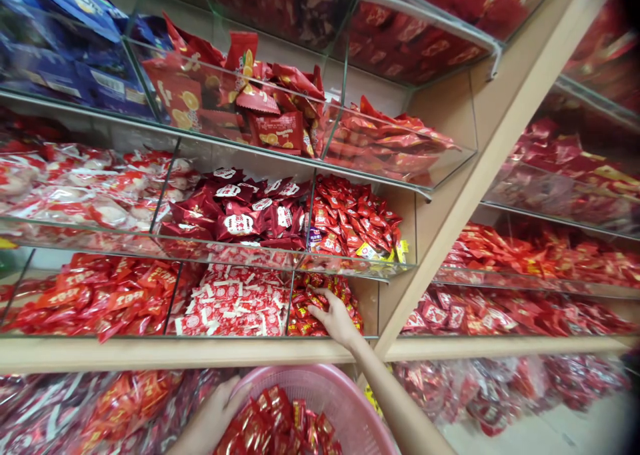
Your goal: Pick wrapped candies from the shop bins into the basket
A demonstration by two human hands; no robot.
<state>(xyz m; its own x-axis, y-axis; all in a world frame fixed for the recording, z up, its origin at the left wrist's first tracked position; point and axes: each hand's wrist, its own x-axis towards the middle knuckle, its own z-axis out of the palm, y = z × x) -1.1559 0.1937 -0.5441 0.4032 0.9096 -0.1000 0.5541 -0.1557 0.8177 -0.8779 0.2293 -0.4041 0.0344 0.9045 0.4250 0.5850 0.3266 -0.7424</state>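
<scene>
A pink plastic basket point(357, 408) at the bottom centre holds a heap of red-wrapped candies point(280, 418). My left hand point(223, 402) grips its left rim, slightly blurred. My right hand point(336, 316) reaches into the bottom-row compartment right of centre. Its fingers are spread over small red-and-yellow wrapped candies point(305, 308), and the fingertips seem to touch the pile. Nothing shows in the fingers. Left of this compartment, behind a clear divider, lie red-and-white wrapped sweets point(235, 302).
Clear-fronted shelves hold dark red packets point(240, 215), small red packets point(350, 215), orange-printed packets point(277, 128) and blue packets point(100, 75). A slanting wooden upright point(480, 168) stands close to my right arm. A wooden ledge point(150, 354) runs below; bagged goods point(490, 388) lie underneath.
</scene>
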